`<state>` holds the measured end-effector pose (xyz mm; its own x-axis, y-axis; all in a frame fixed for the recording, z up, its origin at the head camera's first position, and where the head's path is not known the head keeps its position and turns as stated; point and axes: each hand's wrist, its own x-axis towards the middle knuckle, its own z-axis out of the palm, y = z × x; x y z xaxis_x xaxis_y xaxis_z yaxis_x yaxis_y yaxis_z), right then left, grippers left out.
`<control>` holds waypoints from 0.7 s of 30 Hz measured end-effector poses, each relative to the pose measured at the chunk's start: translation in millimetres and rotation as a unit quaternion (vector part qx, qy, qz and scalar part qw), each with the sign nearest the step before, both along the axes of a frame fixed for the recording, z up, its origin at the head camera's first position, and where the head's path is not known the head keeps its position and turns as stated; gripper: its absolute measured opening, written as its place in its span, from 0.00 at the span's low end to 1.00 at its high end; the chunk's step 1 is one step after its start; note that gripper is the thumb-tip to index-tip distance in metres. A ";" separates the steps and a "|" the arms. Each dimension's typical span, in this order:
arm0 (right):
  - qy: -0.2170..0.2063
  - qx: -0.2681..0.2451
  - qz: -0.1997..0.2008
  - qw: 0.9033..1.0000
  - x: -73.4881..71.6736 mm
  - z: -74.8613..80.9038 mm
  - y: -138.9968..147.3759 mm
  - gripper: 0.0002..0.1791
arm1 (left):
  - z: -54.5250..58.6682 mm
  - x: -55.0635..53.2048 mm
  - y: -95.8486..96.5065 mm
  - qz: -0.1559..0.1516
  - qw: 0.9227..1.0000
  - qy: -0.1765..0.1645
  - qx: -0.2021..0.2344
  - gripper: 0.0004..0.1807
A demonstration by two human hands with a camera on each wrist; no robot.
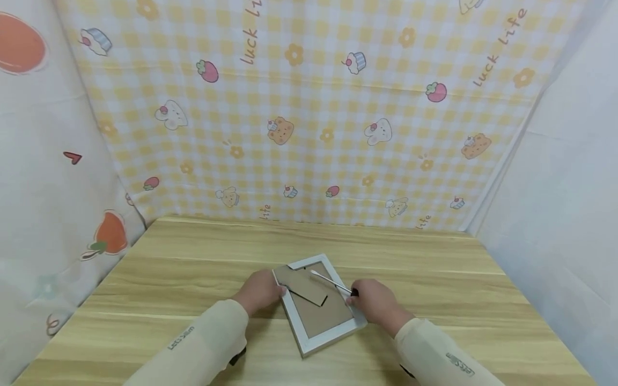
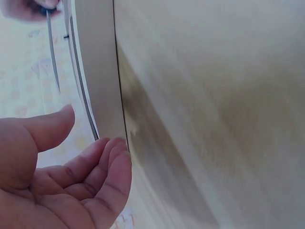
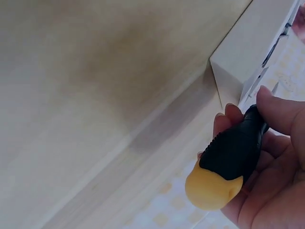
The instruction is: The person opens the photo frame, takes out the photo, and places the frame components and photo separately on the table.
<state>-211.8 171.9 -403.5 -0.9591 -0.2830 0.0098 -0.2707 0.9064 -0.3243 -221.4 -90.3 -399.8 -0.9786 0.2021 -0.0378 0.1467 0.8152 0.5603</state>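
A picture frame (image 1: pixel 330 336) with a white border lies back side up on the wooden table, turned at an angle. Its brown backing board (image 1: pixel 322 319) carries a stand flap (image 1: pixel 301 284) that reaches past the frame's left edge. My left hand (image 1: pixel 260 292) holds the frame at that edge, fingertips against its side and the thumb above. In my right hand (image 1: pixel 377 303) is a screwdriver (image 3: pixel 233 155) with a black and yellow handle. Its metal shaft (image 1: pixel 333 282) points left across the frame, the tip over the backing board; whether it touches cannot be told.
The wood-grain table (image 1: pixel 193 252) runs back to a yellow checked cloth (image 1: pixel 309 161) with cartoon prints. White cloths hang on the left (image 1: pixel 43 187) and right (image 1: pixel 555 214).
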 end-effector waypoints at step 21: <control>0.042 0.002 0.003 0.999 28.7 -6.1 10.2 0.14 | -0.8 -29.9 -7.4 0.039 0.998 -0.027 0.029 0.28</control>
<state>-183.1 182.1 -409.7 -0.9530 -0.2895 0.0888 -0.3028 0.9054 -0.2975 -251.2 -97.7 -400.6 -0.9884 0.1284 -0.0810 0.0523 0.7890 0.6122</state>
